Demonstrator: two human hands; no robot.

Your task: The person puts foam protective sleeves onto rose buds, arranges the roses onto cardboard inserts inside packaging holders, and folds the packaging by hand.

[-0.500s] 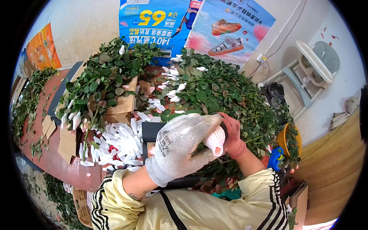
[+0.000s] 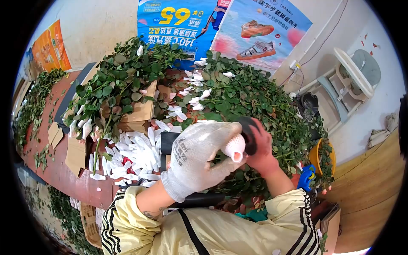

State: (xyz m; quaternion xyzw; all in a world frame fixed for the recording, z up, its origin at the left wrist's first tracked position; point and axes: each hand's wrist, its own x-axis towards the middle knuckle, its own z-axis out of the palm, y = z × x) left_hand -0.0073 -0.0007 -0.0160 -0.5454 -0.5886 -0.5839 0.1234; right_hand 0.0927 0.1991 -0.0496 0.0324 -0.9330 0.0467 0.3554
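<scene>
My left hand [image 2: 197, 155], in a grey-white knit glove, is wrapped round a rose bud in a white foam net [image 2: 234, 148], its pinkish open end towards me. Just right of it is my right hand [image 2: 260, 146], in a red glove with black on the fingers; its fingers are curled beside the bud, and what they hold, if anything, is hidden. A heap of loose white foam nets [image 2: 136, 155] lies left of my hands. Leafy rose stems [image 2: 250, 95] spread behind them, with several netted buds [image 2: 199, 102] at their left ends.
More stems [image 2: 123, 80] lie over cardboard [image 2: 142, 111] on the reddish table [image 2: 53, 163]. At the right are a yellow bucket [image 2: 315, 157], a blue object [image 2: 306, 177] and a pale high chair [image 2: 355, 78]. A wicker basket [image 2: 90, 221] stands at lower left.
My right hand has shifted slightly right, off the side of the netted bud, showing more black on its fingers. My left hand still holds the bud. The view has shifted slightly.
</scene>
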